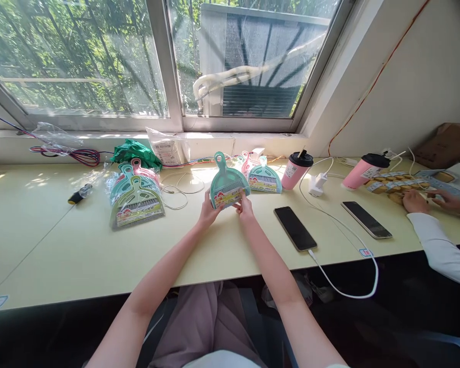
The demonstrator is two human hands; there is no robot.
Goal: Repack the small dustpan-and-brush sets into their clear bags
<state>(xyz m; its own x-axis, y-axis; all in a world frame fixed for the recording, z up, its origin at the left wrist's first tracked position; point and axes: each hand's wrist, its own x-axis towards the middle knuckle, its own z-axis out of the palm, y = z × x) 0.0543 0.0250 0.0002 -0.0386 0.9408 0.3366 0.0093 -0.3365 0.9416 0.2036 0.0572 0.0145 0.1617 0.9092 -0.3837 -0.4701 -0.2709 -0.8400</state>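
Between my two hands is a small teal dustpan (225,179) with a printed label across its lower part, tilted up above the table. My left hand (207,209) grips its lower left edge. On its lower right side, my right hand (244,205) pinches the edge near the label. Just behind it to the right lies another teal dustpan with a brush (265,179), with a pink dustpan handle (246,161) beside it. Off to the left is a pile of bagged dustpan sets (138,204), green, teal and pink.
Two phones (295,228) (367,220) lie at right, the nearer on a white cable. Pink cups (296,171) (364,171) and a charger (317,184) stand behind. A co-worker's hands (416,202) touch small yellowish pieces. A screwdriver (79,194) lies far left, before cables (85,156).
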